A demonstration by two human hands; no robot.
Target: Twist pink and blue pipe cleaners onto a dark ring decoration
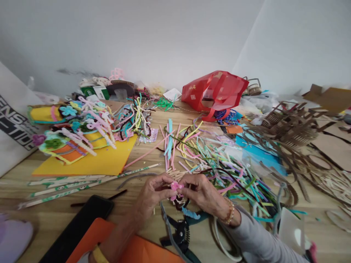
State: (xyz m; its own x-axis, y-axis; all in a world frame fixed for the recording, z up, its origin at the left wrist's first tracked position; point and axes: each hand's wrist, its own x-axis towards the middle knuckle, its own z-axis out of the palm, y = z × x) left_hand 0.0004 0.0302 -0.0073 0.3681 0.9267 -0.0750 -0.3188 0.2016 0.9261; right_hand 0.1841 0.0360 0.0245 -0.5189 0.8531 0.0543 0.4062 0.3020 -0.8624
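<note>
Between my two hands is a small pink pipe-cleaner flower [175, 187], held at the front middle of the table. My left hand [154, 191] pinches it from the left with thumb and forefinger. From the right, the thumb and fingers of my right hand [201, 191] are closed on its other edge. Below my hands lie black-handled pliers [181, 232] with a visible spring and a short blue fuzzy piece [191, 213]. A grey pipe cleaner [168, 223] curves past the pliers. Pale short sticks [175, 174] lie just behind my fingers.
Finished pipe-cleaner flowers [79, 126] are heaped at left on yellow sheets [109, 160]. Loose coloured pipe cleaners [233, 171] spread to the right. A red bag [214, 91] stands at the back, brown woven strips [290, 128] at far right. A black phone-like slab [82, 226] overlaps orange sheets [142, 250].
</note>
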